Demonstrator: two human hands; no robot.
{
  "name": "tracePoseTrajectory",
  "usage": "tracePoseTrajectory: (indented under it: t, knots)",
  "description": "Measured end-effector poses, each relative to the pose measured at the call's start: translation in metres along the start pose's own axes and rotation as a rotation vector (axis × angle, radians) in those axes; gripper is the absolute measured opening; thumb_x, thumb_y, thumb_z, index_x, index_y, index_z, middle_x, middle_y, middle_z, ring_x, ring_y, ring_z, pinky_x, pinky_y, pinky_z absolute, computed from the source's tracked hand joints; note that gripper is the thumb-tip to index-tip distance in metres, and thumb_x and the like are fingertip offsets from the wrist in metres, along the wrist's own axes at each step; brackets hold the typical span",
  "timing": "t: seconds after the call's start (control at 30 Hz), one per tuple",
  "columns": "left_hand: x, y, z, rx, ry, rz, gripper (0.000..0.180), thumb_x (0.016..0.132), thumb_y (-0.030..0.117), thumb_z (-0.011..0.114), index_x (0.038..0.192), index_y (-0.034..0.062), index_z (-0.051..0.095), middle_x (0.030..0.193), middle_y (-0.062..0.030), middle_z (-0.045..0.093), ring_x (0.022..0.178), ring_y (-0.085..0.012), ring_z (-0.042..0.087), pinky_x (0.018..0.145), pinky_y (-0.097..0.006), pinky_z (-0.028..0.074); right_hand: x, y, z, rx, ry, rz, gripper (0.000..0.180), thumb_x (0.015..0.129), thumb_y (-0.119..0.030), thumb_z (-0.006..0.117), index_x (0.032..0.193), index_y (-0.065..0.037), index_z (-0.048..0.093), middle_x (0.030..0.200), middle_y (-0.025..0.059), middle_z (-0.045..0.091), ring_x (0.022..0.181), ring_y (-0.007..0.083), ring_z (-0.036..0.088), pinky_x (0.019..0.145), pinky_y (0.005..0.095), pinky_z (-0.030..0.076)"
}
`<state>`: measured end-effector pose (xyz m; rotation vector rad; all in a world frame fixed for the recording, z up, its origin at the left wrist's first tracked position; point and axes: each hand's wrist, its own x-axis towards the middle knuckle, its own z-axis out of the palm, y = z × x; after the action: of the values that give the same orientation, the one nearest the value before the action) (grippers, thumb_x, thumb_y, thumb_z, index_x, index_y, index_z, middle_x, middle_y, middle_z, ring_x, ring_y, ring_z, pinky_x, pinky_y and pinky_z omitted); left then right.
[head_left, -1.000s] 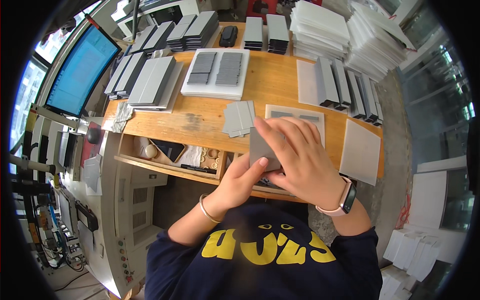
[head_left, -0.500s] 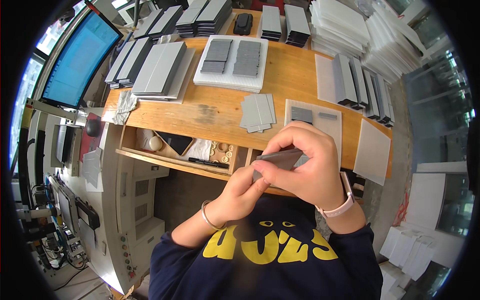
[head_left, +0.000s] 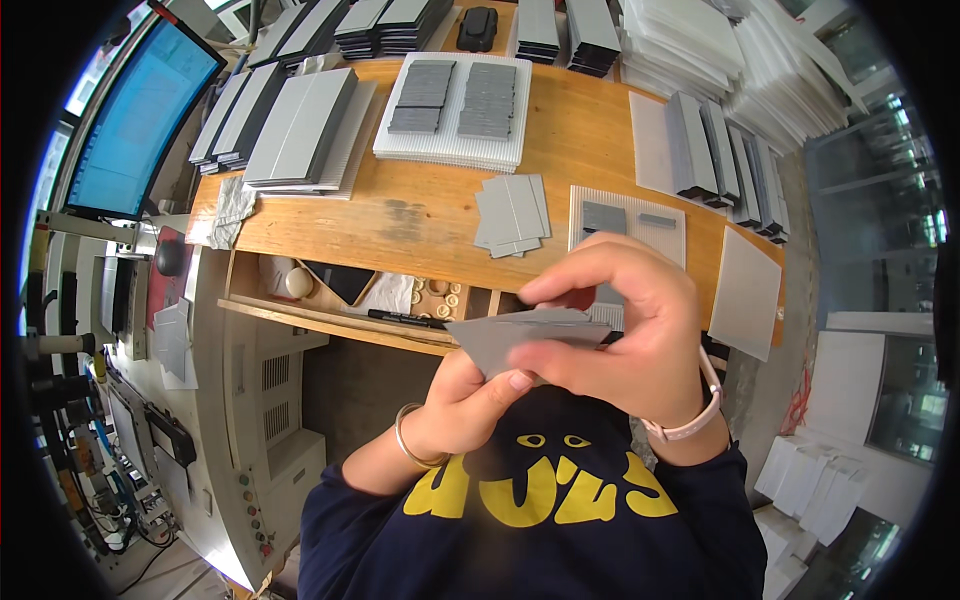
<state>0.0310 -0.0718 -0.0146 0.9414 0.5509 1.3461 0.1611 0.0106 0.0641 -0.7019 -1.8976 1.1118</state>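
Held close above the lap, off the surface (head_left: 420, 215): a grey card (head_left: 520, 335), left hand (head_left: 465, 400) gripping it from beneath, right hand (head_left: 620, 330) pinched closed on its top edge. Probably mid-handling; loose grey cards (head_left: 512, 212) left waiting, finished stacks (head_left: 455, 95) behind.

Lighting: bright, even daylight, strongest from the windows at far right. Table (head_left: 420, 215): evenly lit, faint soft shadows beside the stacks, no harsh glare. Monitor (head_left: 135, 115) at far left: glowing blue. Focus: sharp at centre; hands (head_left: 620, 330) slightly soft. Edges: heavy fisheye bending, black vignette surrounding the frame.
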Motion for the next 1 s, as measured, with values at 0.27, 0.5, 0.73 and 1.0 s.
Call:
tracePoseTrajectory:
  t: [0.27,0.5,0.73,1.0]
  knots:
    - [0.01,0.016,0.001,-0.004,-0.096,0.019,0.039,0.092,0.022,0.038,0.115,-0.0085,0.045,0.099,-0.0166,0.06,0.097,-0.0252,0.056,0.088,-0.036,0.042,-0.014,0.006,-0.011,0.188,0.056,0.054,0.013,0.068,0.0,0.071,0.072,0.002,0.058,0.067,0.0061,0.058,0.05,0.0073,0.054,0.049,0.0187,0.04]
    - [0.008,0.017,0.006,-0.017,-0.045,0.033,0.037,0.092,0.022,0.038,0.113,-0.0078,0.048,0.101,-0.0163,0.06,0.099,-0.0244,0.055,0.089,-0.035,0.041,-0.017,0.01,-0.009,0.371,0.061,0.069,0.012,0.068,0.003,0.069,0.075,0.002,0.06,0.069,0.0068,0.059,0.058,0.0086,0.052,0.054,0.0198,0.039]
    - [0.005,0.015,0.002,0.025,-0.1,0.079,0.036,0.091,0.019,0.039,0.114,-0.0086,0.046,0.101,-0.0173,0.06,0.099,-0.0251,0.056,0.088,-0.034,0.042,-0.017,0.01,-0.009,0.334,0.044,0.029,0.011,0.068,0.005,0.068,0.076,0.002,0.06,0.071,0.007,0.059,0.062,0.0094,0.053,0.055,0.0203,0.04]
    - [0.006,0.013,0.004,-0.087,-0.047,0.01,0.04,0.091,0.016,0.039,0.121,-0.0101,0.035,0.112,-0.0222,0.051,0.101,-0.0312,0.054,0.09,-0.039,0.043,-0.018,0.013,-0.006,0.386,0.068,0.08,0.018,0.068,0.003,0.068,0.082,0.004,0.057,0.075,0.0084,0.056,0.069,0.0148,0.051,0.061,0.0241,0.041]
